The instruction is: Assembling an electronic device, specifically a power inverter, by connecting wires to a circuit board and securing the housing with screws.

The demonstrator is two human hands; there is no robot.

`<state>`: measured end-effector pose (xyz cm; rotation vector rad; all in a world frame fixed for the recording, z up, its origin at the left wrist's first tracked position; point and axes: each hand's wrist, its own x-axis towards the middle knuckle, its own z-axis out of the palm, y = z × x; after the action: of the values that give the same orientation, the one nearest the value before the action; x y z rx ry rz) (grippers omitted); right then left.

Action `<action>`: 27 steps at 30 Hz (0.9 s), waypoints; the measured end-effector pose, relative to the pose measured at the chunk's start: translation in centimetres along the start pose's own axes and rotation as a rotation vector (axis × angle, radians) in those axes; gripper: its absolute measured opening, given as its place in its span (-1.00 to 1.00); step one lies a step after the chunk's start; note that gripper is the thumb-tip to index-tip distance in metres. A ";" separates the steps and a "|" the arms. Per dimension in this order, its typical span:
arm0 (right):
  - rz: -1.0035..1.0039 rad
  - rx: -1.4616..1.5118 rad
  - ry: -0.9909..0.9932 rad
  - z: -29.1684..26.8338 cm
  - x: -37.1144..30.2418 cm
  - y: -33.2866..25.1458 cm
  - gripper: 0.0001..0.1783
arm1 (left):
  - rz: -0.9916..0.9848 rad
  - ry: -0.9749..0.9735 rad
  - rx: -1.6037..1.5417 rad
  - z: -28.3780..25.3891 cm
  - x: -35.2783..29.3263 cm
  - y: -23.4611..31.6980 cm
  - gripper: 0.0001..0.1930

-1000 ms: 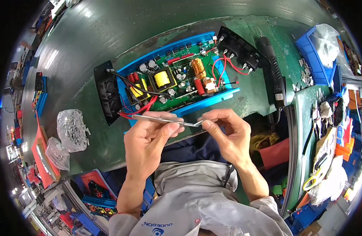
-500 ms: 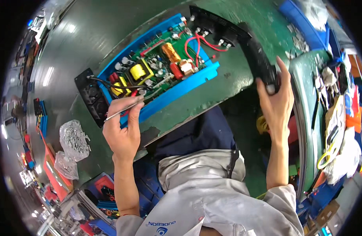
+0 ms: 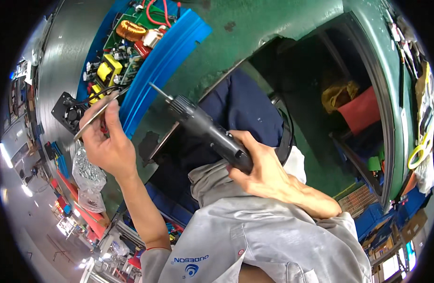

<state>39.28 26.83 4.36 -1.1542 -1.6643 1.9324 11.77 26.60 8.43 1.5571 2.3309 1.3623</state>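
My right hand (image 3: 264, 172) is wrapped round the rear of a black electric screwdriver (image 3: 210, 132). The screwdriver points up and left; its thin bit ends near the outer wall of a blue metal housing (image 3: 162, 70), and I cannot tell whether they touch. Inside the housing sits a green circuit board with a yellow transformer (image 3: 108, 70) and a copper coil (image 3: 131, 30). My left hand (image 3: 113, 148) pinches slim metal tweezers (image 3: 95, 118) at the housing's near left end. Beside those fingers stands a black end panel with a fan (image 3: 69, 113), joined by dark wires.
Clear plastic bags of small metal parts (image 3: 88, 172) lie on the green bench left of my left arm. The bench has a cut-out in front of me, with a dark frame (image 3: 375, 101) on its right. Beyond hang yellow-handled scissors (image 3: 420, 153).
My right hand has brought the screwdriver from the right side leftward, close to the housing. My left hand still pinches the tweezers. The view has shifted, so the housing shows farther up and left.
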 end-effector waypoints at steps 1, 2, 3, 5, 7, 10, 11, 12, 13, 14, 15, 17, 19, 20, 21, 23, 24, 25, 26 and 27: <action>0.015 0.017 -0.046 0.0 0.4 -0.3 -0.36 | -0.005 0.011 0.000 -0.1 0.0 0.1 -0.83; 0.029 0.032 -0.091 -0.1 0.7 -0.4 -0.35 | -0.022 0.014 0.011 -0.2 -0.1 0.1 -0.83; 0.031 0.039 -0.097 0.0 0.6 -0.4 -0.35 | -0.024 0.012 0.020 -0.2 -0.1 0.2 -0.83; 0.018 0.024 -0.086 0.0 0.6 -0.4 -0.34 | -0.016 0.014 0.032 -0.2 -0.1 0.4 -0.82; 0.003 0.015 -0.082 0.0 0.7 -0.2 -0.33 | -0.022 0.019 0.025 0.0 -0.1 0.3 -0.82; -0.011 -0.004 -0.067 -0.1 1.0 -0.1 -0.36 | -0.022 0.016 0.023 0.2 0.1 0.3 -0.82; -0.010 -0.013 -0.062 -0.2 1.1 -0.1 -0.40 | -0.019 0.011 0.033 0.2 0.1 0.3 -0.82; -0.009 -0.012 -0.062 -0.4 1.2 -0.5 -0.40 | -0.020 0.010 0.033 0.3 0.2 0.3 -0.82; 0.076 0.058 -0.144 -0.9 1.6 -1.1 -0.48 | -0.021 0.022 0.001 0.3 0.3 0.3 -0.81; 0.159 0.125 -0.226 -1.3 2.0 -1.5 -0.55 | -0.021 0.037 -0.032 0.1 0.5 0.2 -0.81; 0.306 0.347 -0.363 -2.0 2.2 -1.4 -0.47 | -0.054 0.029 0.008 -0.2 0.4 0.4 -0.81; 0.477 0.824 -0.553 -2.0 3.0 -0.5 0.06 | 0.004 0.044 0.094 -0.7 0.5 0.0 -0.81; 0.580 0.892 -0.581 -1.8 2.8 -0.1 0.07 | 0.032 0.014 0.123 -0.5 0.3 0.2 -0.85; 0.561 0.832 -0.547 -1.8 2.4 0.4 0.05 | 0.030 -0.003 0.101 -0.3 0.2 0.2 -0.86; 0.509 0.674 -0.486 -1.9 2.1 0.4 -0.01 | 0.068 -0.052 0.115 0.0 0.6 1.0 -0.87; 0.352 0.354 -0.348 -1.6 1.6 -1.1 -0.16 | 0.079 -0.084 0.058 -0.6 0.5 0.5 -0.85; 0.302 0.271 -0.315 -1.7 1.3 -1.5 -0.18 | 0.087 -0.085 0.032 -0.7 0.6 0.8 -0.85; 0.258 0.191 -0.275 -1.8 1.1 -1.8 -0.19 | 0.092 -0.094 0.000 -0.6 0.8 0.9 -0.84; 0.268 0.194 -0.275 -2.0 1.2 -2.1 -0.20 | 0.098 -0.091 -0.003 -0.6 1.0 0.8 -0.83; 0.325 0.251 -0.305 -2.2 1.1 -2.3 -0.19 | 0.099 -0.095 -0.004 -0.8 0.9 0.7 -0.82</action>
<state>39.71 29.65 6.16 -1.1299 -1.3762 2.5456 11.44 26.86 9.82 1.7167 2.2230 1.2799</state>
